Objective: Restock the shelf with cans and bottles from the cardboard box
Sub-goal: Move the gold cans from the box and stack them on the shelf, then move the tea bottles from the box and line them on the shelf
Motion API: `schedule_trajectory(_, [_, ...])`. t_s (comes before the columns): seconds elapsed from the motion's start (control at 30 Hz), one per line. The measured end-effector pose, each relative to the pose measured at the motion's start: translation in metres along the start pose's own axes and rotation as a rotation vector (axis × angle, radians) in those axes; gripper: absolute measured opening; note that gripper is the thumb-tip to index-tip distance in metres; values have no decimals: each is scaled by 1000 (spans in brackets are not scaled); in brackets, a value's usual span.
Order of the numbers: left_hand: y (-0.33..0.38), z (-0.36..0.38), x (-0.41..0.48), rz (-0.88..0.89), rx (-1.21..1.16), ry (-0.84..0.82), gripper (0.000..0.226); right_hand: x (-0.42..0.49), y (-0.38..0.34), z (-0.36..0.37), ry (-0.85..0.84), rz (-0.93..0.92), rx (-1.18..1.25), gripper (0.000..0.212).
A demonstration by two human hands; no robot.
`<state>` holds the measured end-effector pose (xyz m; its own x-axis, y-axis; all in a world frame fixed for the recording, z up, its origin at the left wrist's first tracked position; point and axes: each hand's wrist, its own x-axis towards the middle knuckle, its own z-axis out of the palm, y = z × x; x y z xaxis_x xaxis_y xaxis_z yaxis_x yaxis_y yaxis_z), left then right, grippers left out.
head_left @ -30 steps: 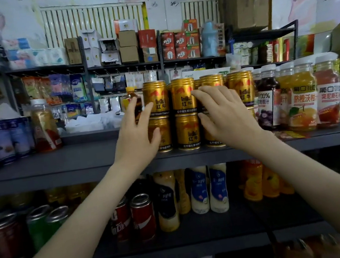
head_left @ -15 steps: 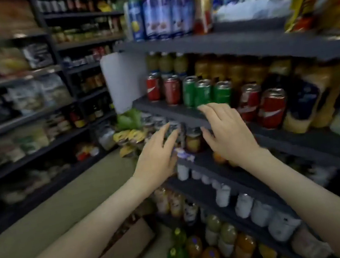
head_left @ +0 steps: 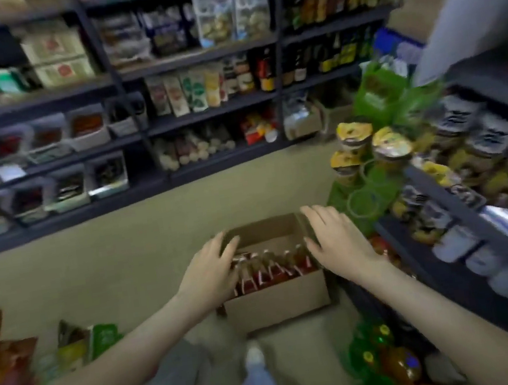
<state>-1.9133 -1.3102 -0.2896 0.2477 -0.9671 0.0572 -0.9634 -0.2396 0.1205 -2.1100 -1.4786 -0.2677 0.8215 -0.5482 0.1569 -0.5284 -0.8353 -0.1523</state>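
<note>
The cardboard box [head_left: 277,296] sits on the floor [head_left: 125,259], close to the shelf [head_left: 445,263] on the right. A row of bottles [head_left: 270,270] with red labels stands inside it. The left hand [head_left: 211,271] is over the box's left side, above the bottles. The right hand [head_left: 339,239] is over the right side. Both hands have their fingers spread apart and hold nothing. The picture is blurry.
</note>
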Motion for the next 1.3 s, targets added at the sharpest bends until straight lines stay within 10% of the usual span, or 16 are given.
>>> schedule_trajectory(0.27, [-169,135,116,-17,48,-314,93,152,37,217,-395,161,75,60])
schedule_trajectory(0.43, [-230,234,199,133,214,-362,81,173,78,344,-532,287,103,82])
schedule_trajectory(0.8, [-208,532,217,213,225,-588,83,169,139,615,-912,415,275,90])
schedule_trajectory(1.3, [-162,642,208,-597,-518,-741,92,200,124,684,-950,629,309,106])
